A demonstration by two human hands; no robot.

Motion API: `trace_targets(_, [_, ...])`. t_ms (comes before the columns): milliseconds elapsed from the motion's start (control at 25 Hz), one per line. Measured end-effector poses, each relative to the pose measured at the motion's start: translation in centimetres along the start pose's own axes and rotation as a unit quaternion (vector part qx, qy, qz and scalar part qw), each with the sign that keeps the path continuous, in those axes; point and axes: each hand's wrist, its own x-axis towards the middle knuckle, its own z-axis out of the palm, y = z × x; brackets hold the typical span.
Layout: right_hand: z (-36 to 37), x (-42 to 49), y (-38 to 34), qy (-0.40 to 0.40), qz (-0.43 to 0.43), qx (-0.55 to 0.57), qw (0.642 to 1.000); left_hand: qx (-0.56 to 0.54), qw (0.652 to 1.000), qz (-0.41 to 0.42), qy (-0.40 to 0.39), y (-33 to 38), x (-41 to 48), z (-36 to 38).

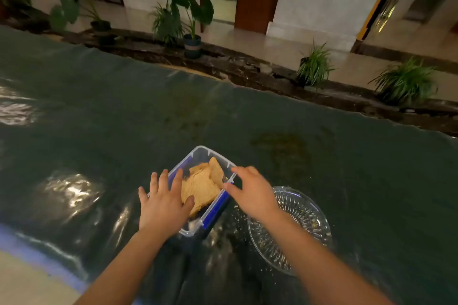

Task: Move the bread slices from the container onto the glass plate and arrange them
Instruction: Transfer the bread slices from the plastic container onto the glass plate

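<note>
A clear plastic container (198, 153) with blue clips sits on the dark green table cover, holding several toasted bread slices (202, 187). My left hand (162, 202) hovers over the container's left rim, fingers spread, thumb touching a slice. My right hand (254, 190) is spread above the container's right rim, fingertips by the blue clip. The cut-glass plate (314, 225) lies to the right of the container, partly hidden under my right forearm; only crumbs lie on it.
The shiny dark green cover (124, 116) spreads over the whole table, wrinkled near me. Beyond its far edge stand several potted plants (188, 15) along a tiled floor with doors behind.
</note>
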Motion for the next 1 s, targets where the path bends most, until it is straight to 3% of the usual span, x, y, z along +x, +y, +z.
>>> trace_targets(160, [5.6, -0.7, -0.4, -0.098, 0.112, 0.069, 0.986, -0.003, 0.998, -0.032, -0.057, -2.6, -0.9, 2.7])
trace_targets(400, [10.2, -0.2, -2.2, -0.075, 0.241, 0.156, 0.955, 0.023, 0.999, -0.002, -0.049, -3.6, -1.7, 5.1])
trace_targets(680, [11.7, 0.3, -3.3, -0.071, 0.284, 0.186, 0.938, 0.063, 0.998, 0.000, -0.016, -3.5, -2.3, 5.7])
trace_targets(1000, [10.2, -2.2, 0.6, -0.120, 0.210, 0.154, 0.958, 0.014, 0.999, 0.049, 0.006, -3.4, -4.5, 7.3])
